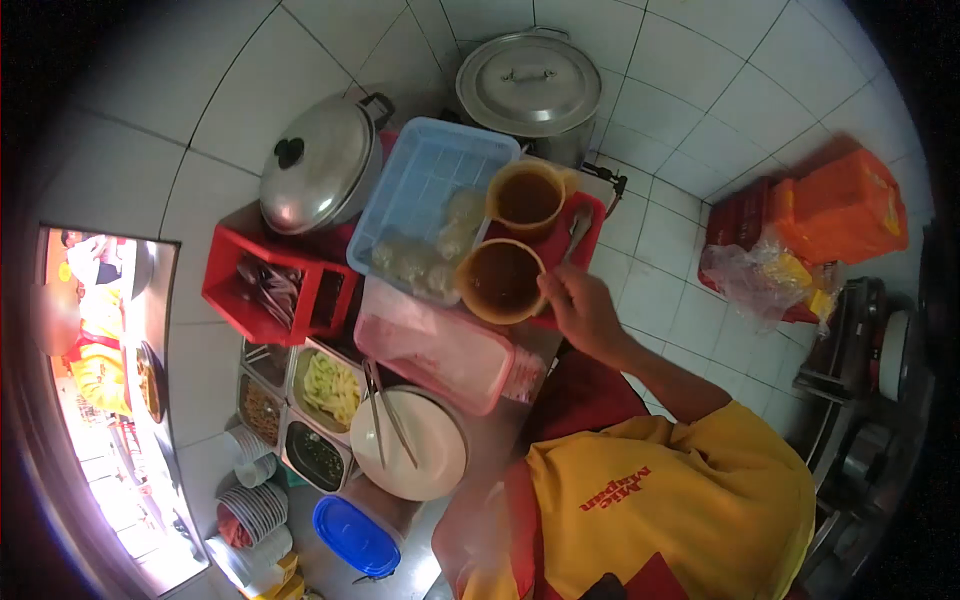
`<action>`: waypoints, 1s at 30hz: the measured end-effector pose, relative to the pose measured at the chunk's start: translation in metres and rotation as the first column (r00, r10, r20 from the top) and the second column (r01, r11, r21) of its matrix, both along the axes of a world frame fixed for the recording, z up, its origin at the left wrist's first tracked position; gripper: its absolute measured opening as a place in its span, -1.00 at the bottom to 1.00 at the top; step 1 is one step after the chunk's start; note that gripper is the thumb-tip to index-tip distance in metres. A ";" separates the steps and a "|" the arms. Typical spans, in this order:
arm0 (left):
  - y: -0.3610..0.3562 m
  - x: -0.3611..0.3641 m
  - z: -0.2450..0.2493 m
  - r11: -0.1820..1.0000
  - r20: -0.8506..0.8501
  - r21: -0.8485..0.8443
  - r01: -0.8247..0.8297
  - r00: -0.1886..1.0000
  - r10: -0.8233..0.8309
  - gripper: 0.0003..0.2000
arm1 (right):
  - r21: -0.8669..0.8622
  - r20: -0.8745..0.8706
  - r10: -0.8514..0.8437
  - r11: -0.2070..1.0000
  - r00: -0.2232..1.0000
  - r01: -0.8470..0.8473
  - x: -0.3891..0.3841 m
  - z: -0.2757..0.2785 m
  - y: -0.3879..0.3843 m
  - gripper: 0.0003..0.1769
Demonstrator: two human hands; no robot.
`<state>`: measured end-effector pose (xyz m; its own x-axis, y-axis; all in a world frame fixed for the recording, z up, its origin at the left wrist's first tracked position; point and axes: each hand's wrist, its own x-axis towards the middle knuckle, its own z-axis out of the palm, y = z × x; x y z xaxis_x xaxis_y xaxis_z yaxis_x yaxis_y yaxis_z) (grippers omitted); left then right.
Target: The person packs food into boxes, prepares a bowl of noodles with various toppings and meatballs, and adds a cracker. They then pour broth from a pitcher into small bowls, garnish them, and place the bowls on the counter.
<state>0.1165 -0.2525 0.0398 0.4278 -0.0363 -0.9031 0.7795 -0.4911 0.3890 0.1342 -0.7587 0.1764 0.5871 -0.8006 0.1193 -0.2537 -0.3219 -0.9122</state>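
My right hand (580, 308) is closed on the near side of a yellow mug (478, 300) of brown liquid, where its handle appears to be. A second yellow mug (567, 183), also with brown liquid, stands just beyond it on a red tray (590, 232). On that tray a metal spoon (578, 226) lies to the right of the mugs. Left of the mugs is a blue plastic basket (410, 170) with several pale, round, wrapped portions (440, 245). My left hand is not visible; only a blurred shape shows at the left of the yellow shirt.
Two lidded pots (315, 165) (530, 85) stand at the back. A red cutlery box (235, 300), a pink-lidded container (430, 350), metal food pans (330, 390), white plates (440, 440) with tongs, and a blue-lidded container (355, 537) line the left. Orange crates (845, 210) stand right.
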 end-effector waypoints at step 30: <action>0.086 -0.019 0.105 0.761 0.596 0.528 -0.377 0.803 -0.015 -0.70 | 0.158 -0.174 0.507 0.861 0.845 -0.484 -0.006 -0.052 -0.179 -0.72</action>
<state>0.0975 -0.1669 0.1453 0.7738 0.5517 -0.3112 0.6318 -0.6377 0.4406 0.1278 -0.9378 0.1242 0.9106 -0.3976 -0.1128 -0.2679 -0.3601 -0.8936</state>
